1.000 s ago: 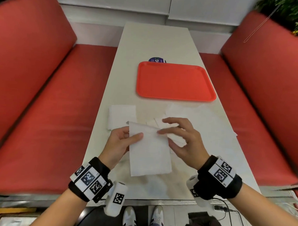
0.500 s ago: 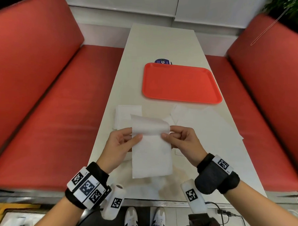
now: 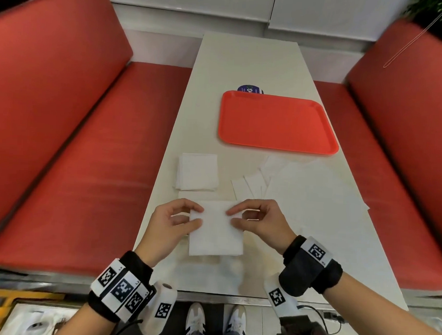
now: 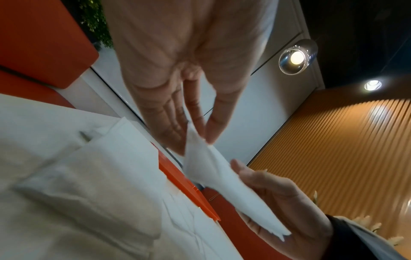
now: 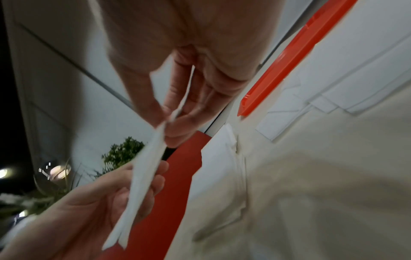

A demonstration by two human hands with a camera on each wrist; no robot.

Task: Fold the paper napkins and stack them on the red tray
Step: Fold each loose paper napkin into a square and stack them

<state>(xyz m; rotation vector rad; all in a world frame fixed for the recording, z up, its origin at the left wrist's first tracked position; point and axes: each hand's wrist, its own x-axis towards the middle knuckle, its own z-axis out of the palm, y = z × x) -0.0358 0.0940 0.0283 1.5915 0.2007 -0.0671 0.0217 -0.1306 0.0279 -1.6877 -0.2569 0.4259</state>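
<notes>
Two hands hold one folded napkin just above the near end of the bench: the left hand pinches its left edge between thumb and fingers, and the right hand pinches its right edge the same way. Beyond the left hand a stack of folded napkins lies on the bench, unfolded napkins spread to the right, and farther back sits the red tray, holding nothing.
</notes>
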